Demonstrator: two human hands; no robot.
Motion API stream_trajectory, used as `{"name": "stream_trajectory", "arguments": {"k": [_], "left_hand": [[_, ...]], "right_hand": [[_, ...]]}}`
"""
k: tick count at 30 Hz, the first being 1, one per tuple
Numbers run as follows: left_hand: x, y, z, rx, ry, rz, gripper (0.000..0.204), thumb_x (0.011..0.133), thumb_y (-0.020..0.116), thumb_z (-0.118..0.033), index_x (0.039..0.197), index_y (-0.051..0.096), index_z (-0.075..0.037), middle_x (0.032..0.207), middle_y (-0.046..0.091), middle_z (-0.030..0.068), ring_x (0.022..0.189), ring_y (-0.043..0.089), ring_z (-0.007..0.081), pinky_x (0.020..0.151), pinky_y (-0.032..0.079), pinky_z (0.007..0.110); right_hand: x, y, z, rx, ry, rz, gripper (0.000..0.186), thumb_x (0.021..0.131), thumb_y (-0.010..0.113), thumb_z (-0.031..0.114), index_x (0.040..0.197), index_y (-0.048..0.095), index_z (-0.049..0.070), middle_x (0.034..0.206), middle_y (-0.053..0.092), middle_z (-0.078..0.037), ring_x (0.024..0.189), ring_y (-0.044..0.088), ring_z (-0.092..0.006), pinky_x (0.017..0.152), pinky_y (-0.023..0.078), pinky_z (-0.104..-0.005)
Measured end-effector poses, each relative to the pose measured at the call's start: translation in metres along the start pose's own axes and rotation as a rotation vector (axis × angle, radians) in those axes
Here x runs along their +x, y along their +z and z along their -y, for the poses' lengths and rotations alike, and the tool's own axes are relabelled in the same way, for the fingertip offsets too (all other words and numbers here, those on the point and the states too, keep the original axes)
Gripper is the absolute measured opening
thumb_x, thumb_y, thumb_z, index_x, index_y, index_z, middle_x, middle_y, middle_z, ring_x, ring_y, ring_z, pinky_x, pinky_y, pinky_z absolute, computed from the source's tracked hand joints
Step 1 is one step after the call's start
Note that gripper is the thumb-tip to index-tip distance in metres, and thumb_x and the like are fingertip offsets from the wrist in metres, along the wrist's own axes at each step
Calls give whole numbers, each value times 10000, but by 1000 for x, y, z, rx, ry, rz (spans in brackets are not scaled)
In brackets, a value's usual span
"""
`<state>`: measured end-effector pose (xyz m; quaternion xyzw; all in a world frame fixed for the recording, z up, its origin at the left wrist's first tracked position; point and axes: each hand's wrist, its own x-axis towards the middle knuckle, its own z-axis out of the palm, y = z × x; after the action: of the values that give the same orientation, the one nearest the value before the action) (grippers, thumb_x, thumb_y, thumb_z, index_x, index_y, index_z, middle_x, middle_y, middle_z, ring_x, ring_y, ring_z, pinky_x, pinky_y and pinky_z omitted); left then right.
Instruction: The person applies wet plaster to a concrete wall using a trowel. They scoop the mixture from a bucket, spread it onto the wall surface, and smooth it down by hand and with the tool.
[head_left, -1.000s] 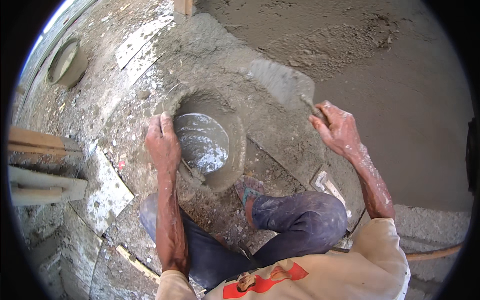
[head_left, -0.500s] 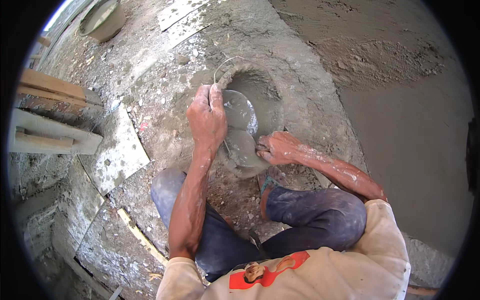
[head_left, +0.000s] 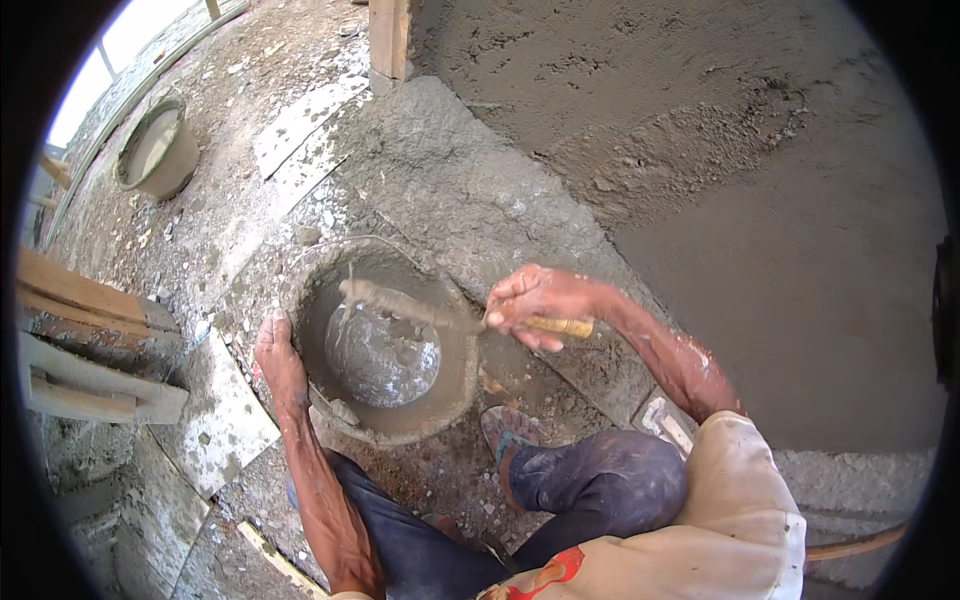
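Left hand (head_left: 281,362) at bucket rim (head_left: 468,385) — right hand's (head_left: 535,304) trowel (head_left: 410,304) overhanging

grey bucket (head_left: 458,375), tan trowel handle (head_left: 562,326), blue trousers (head_left: 610,490)

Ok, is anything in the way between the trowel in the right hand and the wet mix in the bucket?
Nothing visible: the trowel, in the right hand, reaches over the bucket's open mouth, with wet mix showing below. The left hand is at the bucket's left side, outside the mouth.
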<state>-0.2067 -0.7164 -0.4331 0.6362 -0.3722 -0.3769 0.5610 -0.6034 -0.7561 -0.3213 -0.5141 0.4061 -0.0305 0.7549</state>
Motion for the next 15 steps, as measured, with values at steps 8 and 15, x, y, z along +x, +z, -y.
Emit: {"name": "stream_trajectory", "arguments": {"k": [8, 15], "left_hand": [[-6, 2, 2, 108, 80, -21, 301, 1093, 535, -229, 961, 662, 10, 838, 587, -1, 788, 498, 125, 724, 429, 338], [-46, 77, -40, 262, 179, 7, 300, 1086, 556, -257, 1005, 674, 6, 790, 624, 151, 734, 554, 195, 696, 471, 400]], "right_hand": [[-91, -83, 27, -185, -371, -1326, 354, 1084, 570, 377, 884, 563, 85, 600, 485, 32, 434, 428, -54, 372, 339, -267], [-70, 23, -41, -1083, -189, -1045, 289, 1032, 619, 319, 1150, 657, 58, 734, 639, -91, 640, 648, -228, 594, 535, -421]]}}
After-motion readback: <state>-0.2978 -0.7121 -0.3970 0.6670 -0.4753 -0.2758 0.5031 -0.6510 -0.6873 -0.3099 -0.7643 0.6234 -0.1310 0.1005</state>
